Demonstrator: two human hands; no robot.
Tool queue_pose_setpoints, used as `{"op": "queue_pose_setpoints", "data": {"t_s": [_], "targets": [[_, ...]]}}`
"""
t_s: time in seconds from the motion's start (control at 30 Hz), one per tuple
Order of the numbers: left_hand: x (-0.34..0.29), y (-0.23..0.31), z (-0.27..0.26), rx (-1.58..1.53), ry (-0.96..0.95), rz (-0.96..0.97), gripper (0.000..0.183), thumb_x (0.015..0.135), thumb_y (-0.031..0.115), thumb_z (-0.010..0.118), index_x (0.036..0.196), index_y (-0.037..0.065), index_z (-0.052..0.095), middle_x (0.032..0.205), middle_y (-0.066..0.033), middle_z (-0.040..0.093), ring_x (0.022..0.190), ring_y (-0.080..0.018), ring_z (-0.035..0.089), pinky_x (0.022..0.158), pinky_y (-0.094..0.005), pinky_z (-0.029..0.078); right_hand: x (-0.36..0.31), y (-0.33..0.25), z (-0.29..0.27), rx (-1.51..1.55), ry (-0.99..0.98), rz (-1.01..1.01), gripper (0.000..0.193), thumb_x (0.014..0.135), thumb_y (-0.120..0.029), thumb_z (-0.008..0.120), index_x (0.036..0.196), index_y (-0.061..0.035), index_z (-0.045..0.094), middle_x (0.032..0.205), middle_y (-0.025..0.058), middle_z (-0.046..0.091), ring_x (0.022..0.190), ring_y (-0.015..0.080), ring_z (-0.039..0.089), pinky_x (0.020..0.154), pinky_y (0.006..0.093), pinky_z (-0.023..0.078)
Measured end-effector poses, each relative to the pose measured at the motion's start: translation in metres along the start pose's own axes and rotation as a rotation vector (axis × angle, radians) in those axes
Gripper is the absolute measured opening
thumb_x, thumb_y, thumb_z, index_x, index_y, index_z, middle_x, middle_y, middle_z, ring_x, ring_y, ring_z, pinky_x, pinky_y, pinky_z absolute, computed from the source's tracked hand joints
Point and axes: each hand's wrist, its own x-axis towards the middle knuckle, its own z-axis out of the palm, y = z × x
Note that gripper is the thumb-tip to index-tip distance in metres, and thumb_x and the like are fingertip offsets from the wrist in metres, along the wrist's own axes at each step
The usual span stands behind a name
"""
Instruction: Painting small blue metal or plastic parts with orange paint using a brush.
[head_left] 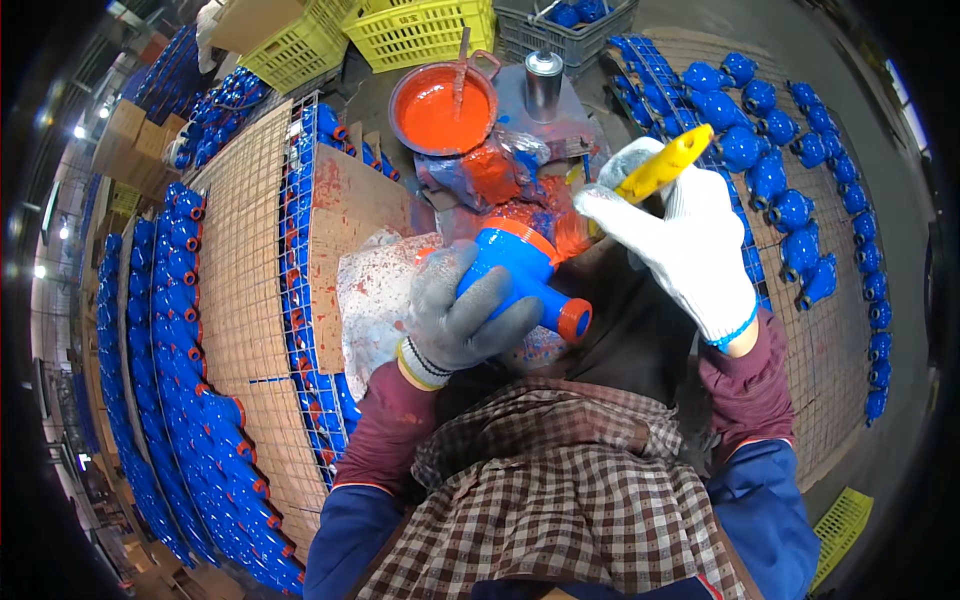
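My left hand (455,310), in a grey-coated glove, is closed around a blue valve body (507,262) with orange-red end rims. The part is tilted, one painted end toward the lower right and a wider painted rim at the top. In a white knit glove, my right hand (695,240) grips a paintbrush (665,170) by its yellow handle. The brush's orange-red bristles lie close to the valve body's upper rim; whether they touch it I cannot tell. Beyond the hands stands a pot (397,125) of orange-red paint with a stick in it.
A metal can (543,85) stands right of the pot on a paint-stained stand. Spattered cardboard (340,190) lies left. Blue valve bodies fill wire-mesh racks (245,215) on the left, and several (765,175) sit on the right. Yellow crates (420,35) and a grey crate (590,38) are at the back.
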Motion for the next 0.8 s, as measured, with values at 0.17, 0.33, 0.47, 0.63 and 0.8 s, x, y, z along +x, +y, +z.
{"op": "queue_pose_setpoints", "data": {"t_s": [0.17, 0.33, 0.47, 0.63, 0.8], "targets": [[0.012, 0.014, 0.013, -0.304, 0.049, -0.614, 0.049, 0.061, 0.012, 0.076, 0.107, 0.009, 0.058, 0.104, -0.0122, 0.054, 0.095, -0.0331, 0.057, 0.074, -0.0428, 0.050, 0.002, -0.004, -0.024, 0.575, 0.263, 0.603, 0.016, 0.085, -0.017, 0.069, 0.093, -0.0044, 0.064, 0.070, 0.0001, 0.063, 0.050, 0.0028, 0.050, 0.046, 0.0181, 0.036], [-0.028, 0.011, 0.049, -1.440, 0.584, -1.341, 0.061, 0.071, 0.029, 0.069, 0.121, 0.002, 0.048, 0.107, -0.0095, 0.058, 0.098, -0.0252, 0.060, 0.091, -0.0426, 0.049, -0.034, 0.028, -0.003, 0.782, 0.652, 0.754, 0.020, 0.091, -0.024, 0.063, 0.101, -0.0064, 0.060, 0.066, -0.0018, 0.052, 0.047, 0.0032, 0.042, 0.043, 0.0186, 0.031], [-0.032, 0.012, 0.068, -1.769, 0.788, -1.811, 0.058, 0.083, 0.045, 0.060, 0.126, 0.009, 0.047, 0.113, -0.0107, 0.058, 0.100, -0.0287, 0.059, 0.085, -0.0446, 0.051, -0.068, 0.038, 0.014, 0.809, 0.650, 0.840, 0.026, 0.094, -0.032, 0.059, 0.100, -0.0072, 0.058, 0.064, -0.0011, 0.049, 0.047, 0.0041, 0.042, 0.043, 0.0189, 0.030], [-0.023, -0.002, 0.068, -1.940, 1.011, -1.953, 0.042, 0.088, 0.046, 0.055, 0.114, 0.014, 0.052, 0.107, -0.0107, 0.060, 0.091, -0.0280, 0.060, 0.077, -0.0465, 0.053, -0.081, 0.030, 0.030, 0.904, 0.649, 0.916, 0.025, 0.093, -0.030, 0.060, 0.101, -0.0059, 0.058, 0.064, -0.0003, 0.049, 0.047, 0.0053, 0.043, 0.044, 0.0190, 0.032], [-0.006, -0.022, 0.030, -1.798, 1.138, -1.771, 0.042, 0.091, 0.045, 0.052, 0.116, 0.011, 0.051, 0.106, -0.0113, 0.060, 0.091, -0.0283, 0.061, 0.077, -0.0453, 0.053, -0.081, 0.011, 0.042, 0.892, 0.589, 0.933, 0.025, 0.093, -0.027, 0.061, 0.106, -0.0061, 0.055, 0.059, -0.0024, 0.045, 0.045, 0.0039, 0.039, 0.042, 0.0196, 0.031]]}}
